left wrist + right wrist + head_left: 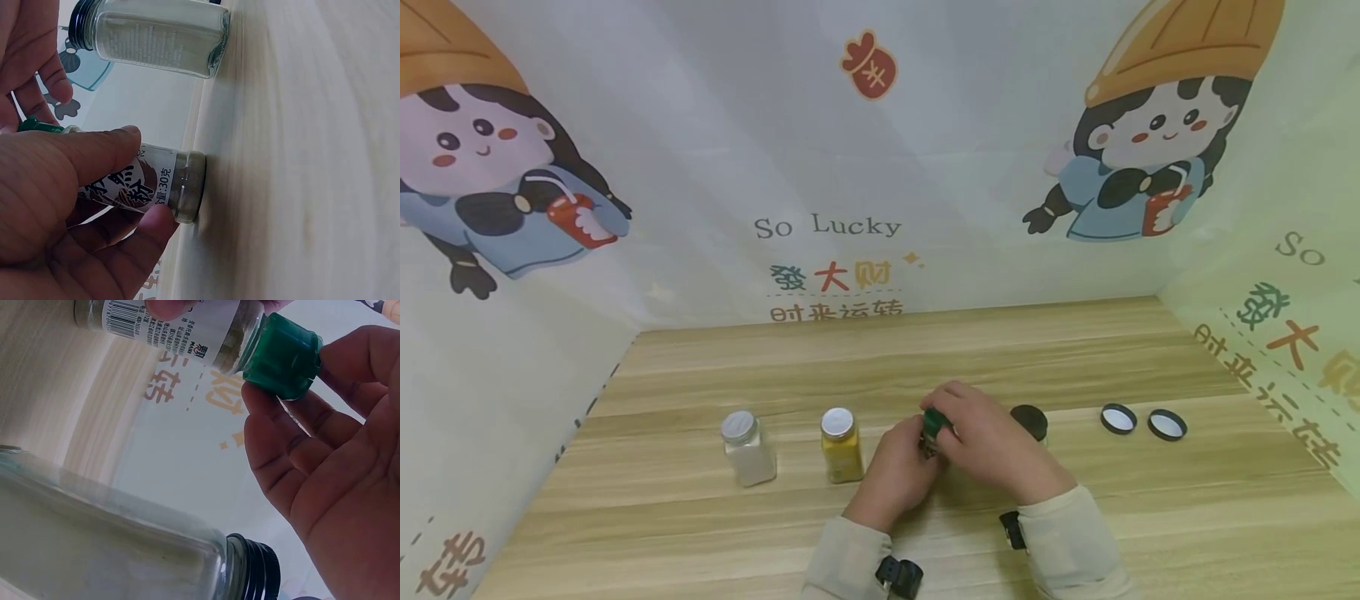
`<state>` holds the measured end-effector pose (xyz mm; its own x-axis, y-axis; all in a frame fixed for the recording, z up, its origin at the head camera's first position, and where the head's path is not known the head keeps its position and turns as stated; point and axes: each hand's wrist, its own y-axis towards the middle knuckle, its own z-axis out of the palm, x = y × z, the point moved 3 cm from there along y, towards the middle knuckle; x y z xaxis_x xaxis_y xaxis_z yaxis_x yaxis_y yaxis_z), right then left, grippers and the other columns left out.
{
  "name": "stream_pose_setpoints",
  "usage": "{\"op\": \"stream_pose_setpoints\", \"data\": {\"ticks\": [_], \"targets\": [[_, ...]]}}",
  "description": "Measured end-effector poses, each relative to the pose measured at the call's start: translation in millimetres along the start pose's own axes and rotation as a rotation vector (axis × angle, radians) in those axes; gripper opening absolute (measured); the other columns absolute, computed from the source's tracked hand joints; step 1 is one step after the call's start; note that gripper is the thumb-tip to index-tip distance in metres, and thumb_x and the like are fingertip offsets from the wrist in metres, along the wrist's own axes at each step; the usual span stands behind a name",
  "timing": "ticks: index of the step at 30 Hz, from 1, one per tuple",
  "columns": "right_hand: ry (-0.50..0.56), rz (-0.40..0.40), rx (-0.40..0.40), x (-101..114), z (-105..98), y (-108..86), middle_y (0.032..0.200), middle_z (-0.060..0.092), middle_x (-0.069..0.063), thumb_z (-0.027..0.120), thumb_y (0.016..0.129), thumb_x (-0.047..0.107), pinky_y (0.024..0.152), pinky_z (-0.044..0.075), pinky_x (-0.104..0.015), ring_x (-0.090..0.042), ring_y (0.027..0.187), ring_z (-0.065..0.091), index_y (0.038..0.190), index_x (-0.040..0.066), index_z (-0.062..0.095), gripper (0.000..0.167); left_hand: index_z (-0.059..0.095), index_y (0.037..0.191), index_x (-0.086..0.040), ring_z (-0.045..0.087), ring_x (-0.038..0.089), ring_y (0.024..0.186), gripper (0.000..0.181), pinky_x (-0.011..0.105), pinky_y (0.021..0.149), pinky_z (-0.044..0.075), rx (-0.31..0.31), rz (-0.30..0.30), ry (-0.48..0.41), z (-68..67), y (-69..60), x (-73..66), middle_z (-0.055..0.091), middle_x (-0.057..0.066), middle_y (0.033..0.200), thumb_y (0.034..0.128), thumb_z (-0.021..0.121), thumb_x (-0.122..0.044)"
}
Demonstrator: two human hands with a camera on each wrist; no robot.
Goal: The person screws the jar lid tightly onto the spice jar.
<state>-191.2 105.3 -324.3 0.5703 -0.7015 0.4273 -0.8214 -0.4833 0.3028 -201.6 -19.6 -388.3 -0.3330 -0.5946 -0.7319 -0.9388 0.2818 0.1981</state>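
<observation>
My left hand [898, 471] grips a small clear spice bottle [190, 187] round its white printed label, thumb on one side and fingers on the other. The bottle stands upright, its base at the tabletop; whether it touches the wood I cannot tell. Brownish powder shows through the glass. A green cap [284, 356] sits on its neck, and my right hand [992, 442] pinches that cap between thumb and fingertips. Beside my right hand, partly hidden by it, stands a glass jar with a black lid [1028, 421]; in the right wrist view this jar [112, 531] looks pale inside.
Left of my hands stand a jar of yellow contents [842, 458] and a jar of whitish contents [751, 458], both with silvery tops. Two black-rimmed lids with white insides, one lid [1118, 418] beside the other lid [1167, 425], lie at the right. Printed curtains [962, 267] enclose the wooden table [700, 367].
</observation>
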Motion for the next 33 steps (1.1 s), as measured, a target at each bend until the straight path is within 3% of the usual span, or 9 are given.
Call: {"op": "stream_pose_setpoints", "data": {"ticks": [11,24,33], "targets": [[0.006,0.04,0.011,-3.2,-0.3,-1.3,0.117,0.064,-0.009,0.062,0.096,0.007,0.089,0.052,-0.041,-0.023,0.106,0.062,0.119,0.001,0.065,0.025,0.065,0.095,-0.009,0.063,0.018,0.086,0.009,0.042,0.08,0.054,0.002,0.013,0.004,-0.5,0.2,0.4,0.067,0.004,0.091,0.0887,0.07,-0.007],[-0.004,-0.018,0.022,-1.9,1.2,0.6,0.12,0.062,-0.009,0.059,0.086,0.0,0.09,0.052,-0.042,-0.025,0.108,0.061,0.12,0.003,0.065,0.034,0.065,0.097,-0.007,0.063,0.019,0.087,0.008,0.042,0.081,0.054,0.014,-0.005,0.005,-0.1,1.3,0.3,0.067,0.005,0.092,0.0894,0.067,-0.006],[-0.01,0.019,0.012,-2.2,1.4,-0.3,0.118,0.064,-0.01,0.062,0.093,0.006,0.092,0.052,-0.041,-0.025,0.109,0.062,0.119,0.001,0.066,0.026,0.065,0.097,-0.007,0.065,0.022,0.088,0.01,0.044,0.081,0.054,0.002,0.007,0.012,-0.4,-0.8,-1.2,0.068,0.007,0.093,0.0884,0.071,-0.006]]}}
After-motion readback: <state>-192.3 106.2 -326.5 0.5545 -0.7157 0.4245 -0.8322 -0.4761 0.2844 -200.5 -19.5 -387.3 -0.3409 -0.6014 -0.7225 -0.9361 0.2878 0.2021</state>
